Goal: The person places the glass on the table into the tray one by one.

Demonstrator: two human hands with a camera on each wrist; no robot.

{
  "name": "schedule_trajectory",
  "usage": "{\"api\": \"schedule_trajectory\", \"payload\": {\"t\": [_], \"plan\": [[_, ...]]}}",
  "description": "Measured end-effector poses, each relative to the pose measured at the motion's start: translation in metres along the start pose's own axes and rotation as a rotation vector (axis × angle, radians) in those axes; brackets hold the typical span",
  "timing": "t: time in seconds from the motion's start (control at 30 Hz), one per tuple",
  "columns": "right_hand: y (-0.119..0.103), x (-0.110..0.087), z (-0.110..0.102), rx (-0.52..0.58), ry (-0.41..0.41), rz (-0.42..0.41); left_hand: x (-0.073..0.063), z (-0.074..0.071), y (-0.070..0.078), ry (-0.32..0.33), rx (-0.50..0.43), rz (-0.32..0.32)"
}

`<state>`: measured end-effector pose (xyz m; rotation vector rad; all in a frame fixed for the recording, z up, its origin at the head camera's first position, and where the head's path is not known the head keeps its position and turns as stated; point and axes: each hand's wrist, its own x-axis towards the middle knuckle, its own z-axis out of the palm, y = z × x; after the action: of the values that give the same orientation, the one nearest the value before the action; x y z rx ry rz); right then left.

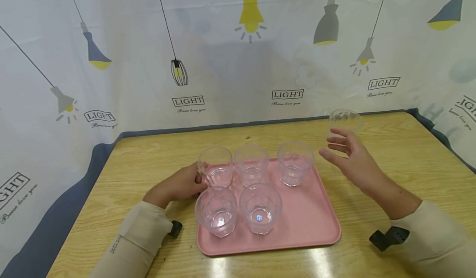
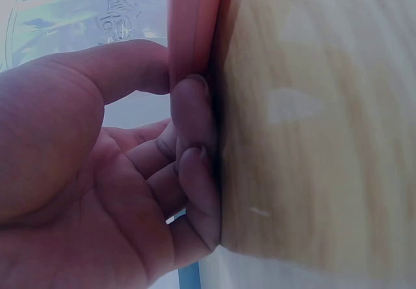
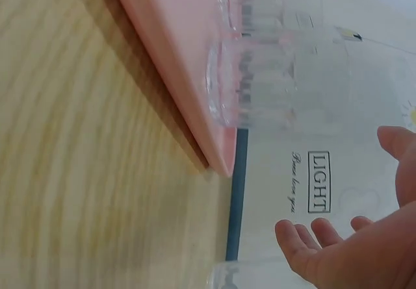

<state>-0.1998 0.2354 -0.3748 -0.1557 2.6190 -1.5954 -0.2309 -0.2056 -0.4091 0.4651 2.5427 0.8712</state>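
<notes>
A pink tray lies on the wooden table with several clear plastic cups on it. My left hand grips the tray's left edge, beside the back-left cup. In the left wrist view the thumb bears on the tray's rim and the fingertips tuck in at its underside. Off the tray, at the back right, another clear cup stands on the table. My right hand is raised in front of it with fingers apart and nothing between them; in the right wrist view this cup shows below the fingertips.
Three cups form the back row, the right one set apart; two cups stand in front at the left. A white curtain printed with lamps hangs behind the table. Black wrist cameras sit on both sleeves.
</notes>
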Motion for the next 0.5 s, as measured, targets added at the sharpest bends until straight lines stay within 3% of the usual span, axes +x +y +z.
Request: {"api": "schedule_trajectory", "payload": {"t": [0.5], "plan": [[0.022,0.008,-0.036,-0.079,0.28,0.04,0.001,0.001,-0.003,-0.007,-0.018,0.017]]}}
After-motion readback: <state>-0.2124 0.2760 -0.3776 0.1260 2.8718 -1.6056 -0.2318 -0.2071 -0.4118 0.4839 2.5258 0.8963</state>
